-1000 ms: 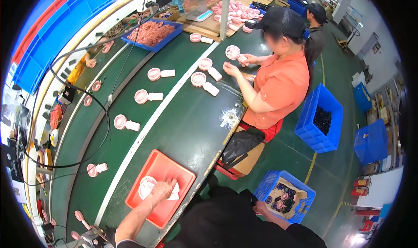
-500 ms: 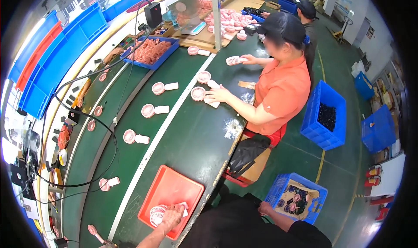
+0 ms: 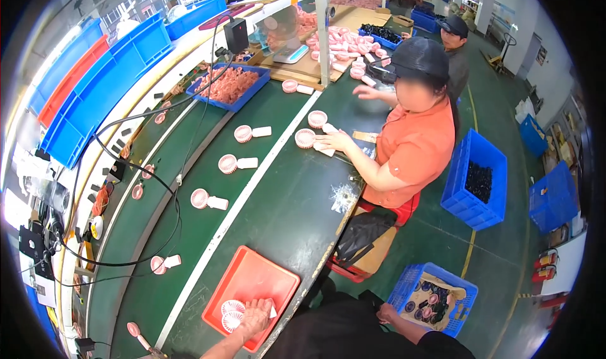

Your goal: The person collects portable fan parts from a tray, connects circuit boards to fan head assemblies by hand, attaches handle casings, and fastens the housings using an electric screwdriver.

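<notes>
A shallow red tray [image 3: 278, 280] lies on the bench in front of me. Inside it are pink-and-white handheld fans [image 3: 232, 307], their round grilles toward the left. My left hand [image 3: 255, 318] is over their handles, fingers bent round them, with a pale handle end showing at its right side. Low at my right side, my right hand [image 3: 387, 313] is closed beside a dark flat edge; what it holds, if anything, I cannot make out. Next to it stands a blue crate [image 3: 464, 324] with cardboard, round dark parts and a few pink parts.
Several pink fans [image 3: 199, 198] lie spaced along the green conveyor [image 3: 252, 188]. A co-worker in an orange shirt [image 3: 416, 160] sits farther along the bench, a hand on two fans. A blue bin of dark parts [image 3: 473, 201] stands on the floor; cables [image 3: 132, 163] hang over the conveyor.
The view has shifted slightly. My left hand stays on the fans in the tray, its fingers a little straighter. The co-worker's far hand no longer holds a fan.
</notes>
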Tool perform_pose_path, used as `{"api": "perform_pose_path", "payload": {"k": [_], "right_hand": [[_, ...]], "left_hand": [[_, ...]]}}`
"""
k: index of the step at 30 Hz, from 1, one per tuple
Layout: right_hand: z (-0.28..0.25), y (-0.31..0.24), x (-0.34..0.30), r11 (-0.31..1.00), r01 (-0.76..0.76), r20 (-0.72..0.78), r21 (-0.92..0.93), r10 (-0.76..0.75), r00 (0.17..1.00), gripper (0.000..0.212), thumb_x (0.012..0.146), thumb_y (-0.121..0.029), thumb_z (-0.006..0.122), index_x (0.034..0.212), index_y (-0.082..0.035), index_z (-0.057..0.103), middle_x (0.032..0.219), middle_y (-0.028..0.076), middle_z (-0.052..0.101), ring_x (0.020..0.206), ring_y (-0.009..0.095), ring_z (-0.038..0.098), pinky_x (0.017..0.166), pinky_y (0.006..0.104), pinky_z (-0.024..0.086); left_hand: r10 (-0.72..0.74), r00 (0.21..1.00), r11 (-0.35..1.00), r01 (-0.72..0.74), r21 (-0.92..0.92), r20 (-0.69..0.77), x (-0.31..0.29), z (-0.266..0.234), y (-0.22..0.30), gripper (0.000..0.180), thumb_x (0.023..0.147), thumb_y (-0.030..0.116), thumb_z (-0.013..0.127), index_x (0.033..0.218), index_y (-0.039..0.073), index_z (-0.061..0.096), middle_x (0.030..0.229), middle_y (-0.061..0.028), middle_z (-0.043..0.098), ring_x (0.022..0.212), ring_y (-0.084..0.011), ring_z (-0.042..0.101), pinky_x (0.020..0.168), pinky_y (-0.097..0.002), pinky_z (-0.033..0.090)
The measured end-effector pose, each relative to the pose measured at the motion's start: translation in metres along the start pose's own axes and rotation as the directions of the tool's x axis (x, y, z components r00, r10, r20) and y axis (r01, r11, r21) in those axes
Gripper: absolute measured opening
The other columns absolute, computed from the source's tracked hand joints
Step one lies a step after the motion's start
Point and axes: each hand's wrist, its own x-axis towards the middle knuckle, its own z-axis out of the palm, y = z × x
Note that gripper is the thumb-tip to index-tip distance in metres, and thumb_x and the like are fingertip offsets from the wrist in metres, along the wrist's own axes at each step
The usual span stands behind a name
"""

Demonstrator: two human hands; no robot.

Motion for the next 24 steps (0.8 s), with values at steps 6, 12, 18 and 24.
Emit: {"api": "perform_pose_path", "payload": {"k": [6,12,18,24], "right_hand": [[-0.003,0.002,-0.014,0.985,-0.006,-0.072,0.172,0.019,0.997,0.017,0.078,-0.009,0.054,0.074,0.003,0.064,0.061,0.016,0.065,0.056,0.027,0.069,0.052,0.0385,0.058],[0.011,0.016,-0.012,0.976,0.163,-0.035,-0.144,-0.169,0.985,0.019,0.077,-0.011,0.056,0.070,0.004,0.065,0.068,0.019,0.067,0.058,0.031,0.068,0.050,0.0383,0.057],[-0.016,-0.032,-0.038,0.940,-0.272,0.115,0.205,0.253,0.961,0.020,0.079,-0.014,0.059,0.086,-0.001,0.071,0.084,0.015,0.071,0.076,0.025,0.071,0.066,0.0353,0.057],[0.021,0.047,0.024,0.811,0.584,0.210,0.022,-0.575,0.791,0.017,0.078,-0.012,0.056,0.064,-0.003,0.057,0.062,0.015,0.062,0.050,0.030,0.061,0.041,0.0391,0.047]], "left_hand": [[-0.061,0.994,0.987,0.074,-0.140,0.095,0.009,0.002,-0.008,0.060,0.068,0.032,0.076,0.120,0.017,0.049,0.112,-0.0149,0.055,0.107,-0.0373,0.054,0.089,-0.0541,0.043],[-0.027,0.997,0.998,0.023,-0.054,-0.070,-0.001,0.010,0.004,0.042,0.078,0.027,0.060,0.112,0.004,0.051,0.106,-0.0183,0.055,0.100,-0.0368,0.054,0.083,-0.0530,0.043],[-0.176,0.981,0.984,0.175,-0.019,-0.079,-0.031,0.033,0.016,0.053,0.075,0.027,0.064,0.119,0.002,0.049,0.112,-0.0221,0.052,0.107,-0.0414,0.048,0.092,-0.0537,0.038],[-0.156,0.941,0.987,0.137,-0.082,-0.299,-0.011,-0.006,0.030,0.052,0.079,0.012,0.056,0.129,0.000,0.045,0.127,-0.0226,0.048,0.122,-0.0410,0.042,0.110,-0.0538,0.027]]}}
